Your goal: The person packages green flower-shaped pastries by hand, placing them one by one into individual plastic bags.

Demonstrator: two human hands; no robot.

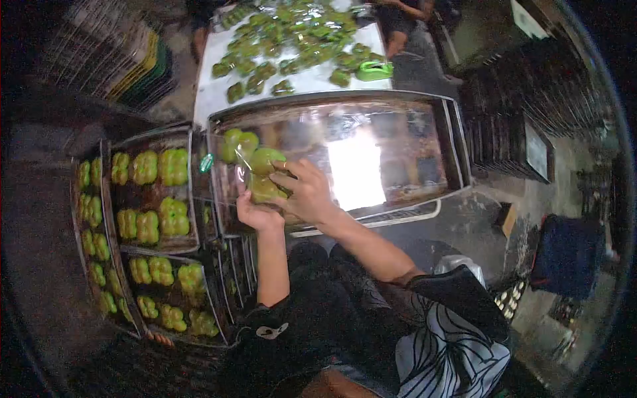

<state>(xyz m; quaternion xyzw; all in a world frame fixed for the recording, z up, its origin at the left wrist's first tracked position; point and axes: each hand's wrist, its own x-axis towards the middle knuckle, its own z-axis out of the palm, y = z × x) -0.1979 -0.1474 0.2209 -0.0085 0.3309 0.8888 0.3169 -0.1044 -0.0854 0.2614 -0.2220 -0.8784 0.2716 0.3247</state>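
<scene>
A clear plastic pack of round green fruit (265, 161) is between my two hands, over the left part of a shallow tray. My left hand (259, 215) cups the pack from its near left side, thumb up along the plastic. From the right, my right hand (304, 191) grips it with curled fingers over the fruit. Just beyond lie more green fruit (239, 143) in shiny plastic at the tray's left end. The large brown tray (405, 169) has a bright glare across its middle. A small green label (206, 163) shows at its left edge.
A white table (212, 103) behind carries many green packs and a bright green tape dispenser (375, 70). Trays of green fruit (159, 192) stand at left. Stacked dark crates (507, 149) stand at right, and other people's arms (406, 9) show at the far side.
</scene>
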